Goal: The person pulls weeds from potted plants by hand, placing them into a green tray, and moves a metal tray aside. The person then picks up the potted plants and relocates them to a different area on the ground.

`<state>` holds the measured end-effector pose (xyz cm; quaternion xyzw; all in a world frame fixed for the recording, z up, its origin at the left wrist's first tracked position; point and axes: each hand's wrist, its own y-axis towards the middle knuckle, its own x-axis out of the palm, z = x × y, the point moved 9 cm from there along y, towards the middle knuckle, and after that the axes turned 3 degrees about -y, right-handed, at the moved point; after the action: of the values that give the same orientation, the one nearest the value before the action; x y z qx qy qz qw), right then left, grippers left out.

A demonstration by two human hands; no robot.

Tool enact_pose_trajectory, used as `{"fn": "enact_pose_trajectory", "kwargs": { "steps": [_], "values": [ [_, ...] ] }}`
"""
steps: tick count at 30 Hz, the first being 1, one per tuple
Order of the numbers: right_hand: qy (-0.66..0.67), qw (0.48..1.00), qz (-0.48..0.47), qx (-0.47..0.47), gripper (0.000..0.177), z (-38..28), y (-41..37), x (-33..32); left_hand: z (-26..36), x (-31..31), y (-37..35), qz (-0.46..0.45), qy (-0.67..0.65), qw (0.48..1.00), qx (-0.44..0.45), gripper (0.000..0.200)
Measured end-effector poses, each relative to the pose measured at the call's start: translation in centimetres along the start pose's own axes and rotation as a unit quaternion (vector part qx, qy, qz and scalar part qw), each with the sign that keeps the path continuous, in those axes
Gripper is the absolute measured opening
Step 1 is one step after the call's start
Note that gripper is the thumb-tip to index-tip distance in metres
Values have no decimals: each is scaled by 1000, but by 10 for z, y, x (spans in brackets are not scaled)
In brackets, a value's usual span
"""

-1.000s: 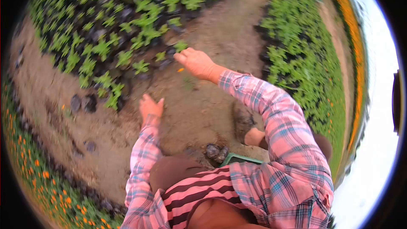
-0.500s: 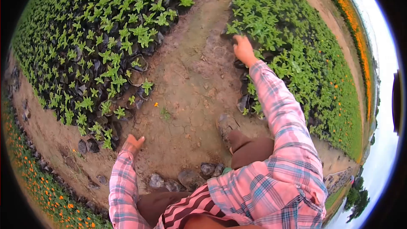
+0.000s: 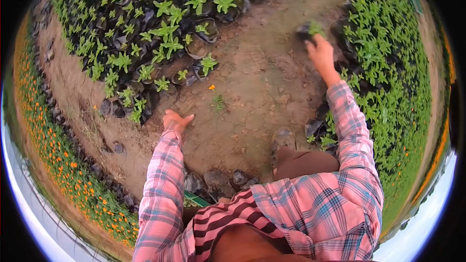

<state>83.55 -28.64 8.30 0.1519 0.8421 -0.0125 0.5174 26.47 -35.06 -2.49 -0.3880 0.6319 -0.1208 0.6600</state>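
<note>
Out over the dirt path, my right hand [image 3: 321, 57] grips a seedling in a black bag [image 3: 304, 29], its green leaves showing above the fingers. The bag is apart from the bed of bagged seedlings [image 3: 383, 48] on the right, and slightly blurred. My left hand [image 3: 177, 120] holds nothing; its thumb sticks out to the side, with the fingers partly turned away. It hovers low over the soil, near the front corner of the left bed of bagged seedlings [image 3: 165, 34].
Bare dirt path [image 3: 257, 77] runs between the two beds. A small orange flower [image 3: 211, 87] lies on it beside a weed [image 3: 218, 103]. Dark lumps or filled bags [image 3: 216, 182] sit near my legs. My shoe [image 3: 283, 139] is on the path. Orange-flowered plants [image 3: 68, 174] line the left.
My right hand has come away from the right bed's edge with a bagged seedling in it. The view has turned, and my left hand remains low near the left bed.
</note>
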Motion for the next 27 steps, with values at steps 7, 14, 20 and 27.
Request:
{"fn": "enact_pose_trajectory", "kwargs": {
  "steps": [7, 14, 20, 27],
  "values": [
    [6, 923, -202, -327, 7, -179, -7, 112, -8, 15, 16, -52, 32, 998, -5, 107],
    [108, 990, -1, -86, 28, -84, 4, 39, 0, 2, 4, -70, -31, 997, -5, 109],
    [-181, 965, 112, 150, 24, 92, 8, -53, -8, 12, 13, -91, -54, 994, -32, 109],
    [-149, 983, 90, 51, 10, 105, 30, -41, -2, 3, 5, -97, -28, 994, -34, 109]
  ]
}}
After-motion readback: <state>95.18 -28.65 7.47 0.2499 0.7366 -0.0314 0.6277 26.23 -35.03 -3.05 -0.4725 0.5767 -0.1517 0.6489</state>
